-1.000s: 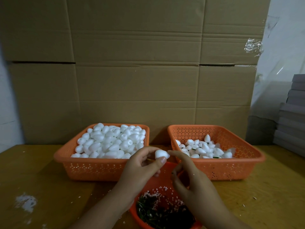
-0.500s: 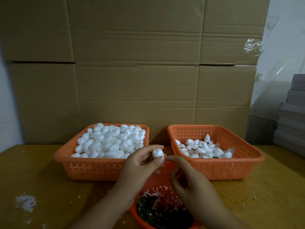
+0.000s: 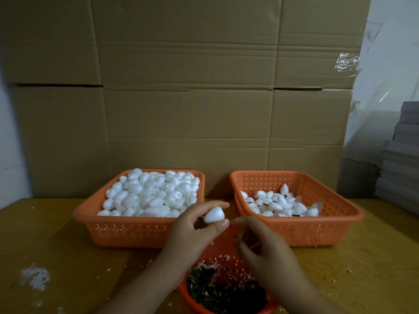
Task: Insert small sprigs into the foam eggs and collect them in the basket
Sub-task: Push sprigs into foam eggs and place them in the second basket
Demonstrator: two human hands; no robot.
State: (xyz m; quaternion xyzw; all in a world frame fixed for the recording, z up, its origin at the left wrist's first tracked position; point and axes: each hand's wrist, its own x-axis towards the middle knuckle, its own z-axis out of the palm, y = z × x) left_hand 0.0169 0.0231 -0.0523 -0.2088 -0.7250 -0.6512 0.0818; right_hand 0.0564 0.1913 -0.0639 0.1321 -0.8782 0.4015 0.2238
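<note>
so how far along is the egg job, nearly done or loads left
Early on. Done: a thin layer of eggs, some showing green sprigs, lies in the right basket. In hand: the left hand holds one foam egg, the right hand beside it. Left: the left basket, heaped full.

No words, numbers, labels or signs can be read anywhere: the brown cardboard boxes [image 3: 181,87] at the back are plain, and the orange baskets [image 3: 294,230] show only small holes
</note>
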